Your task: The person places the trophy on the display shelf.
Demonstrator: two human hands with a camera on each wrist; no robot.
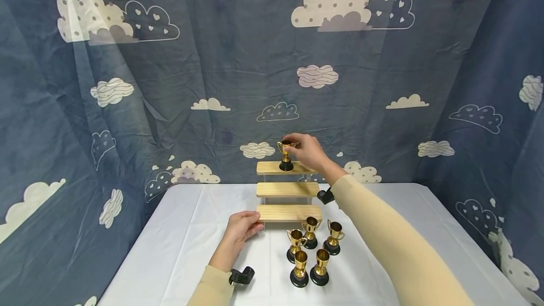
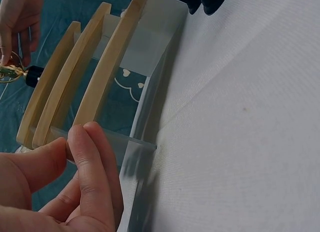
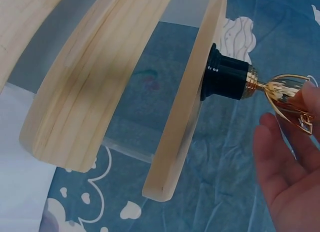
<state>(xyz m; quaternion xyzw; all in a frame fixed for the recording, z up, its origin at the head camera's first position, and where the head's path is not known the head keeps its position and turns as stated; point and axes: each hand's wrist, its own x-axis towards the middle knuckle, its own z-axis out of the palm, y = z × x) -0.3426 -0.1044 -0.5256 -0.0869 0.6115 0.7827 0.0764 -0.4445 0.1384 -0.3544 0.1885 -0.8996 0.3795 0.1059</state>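
A small gold trophy cup point(image 1: 286, 155) with a black base stands upright on the top wooden step of a three-tier display stand point(image 1: 293, 212). My right hand point(image 1: 309, 151) grips its cup, thumb and fingers around the bowl near one handle. In the right wrist view the black base point(image 3: 227, 74) meets the top board. My left hand point(image 1: 241, 228) pinches the left end of the lowest board between thumb and fingers, which the left wrist view shows close up at the board point(image 2: 107, 71).
Several more gold trophies stand on the white table point(image 1: 204, 230) in front of the stand and to its right, among them a trophy point(image 1: 335, 235) at the right and a trophy point(image 1: 300, 266) nearest me. A dark blue cloud-print curtain point(image 1: 238, 60) hangs behind the table.
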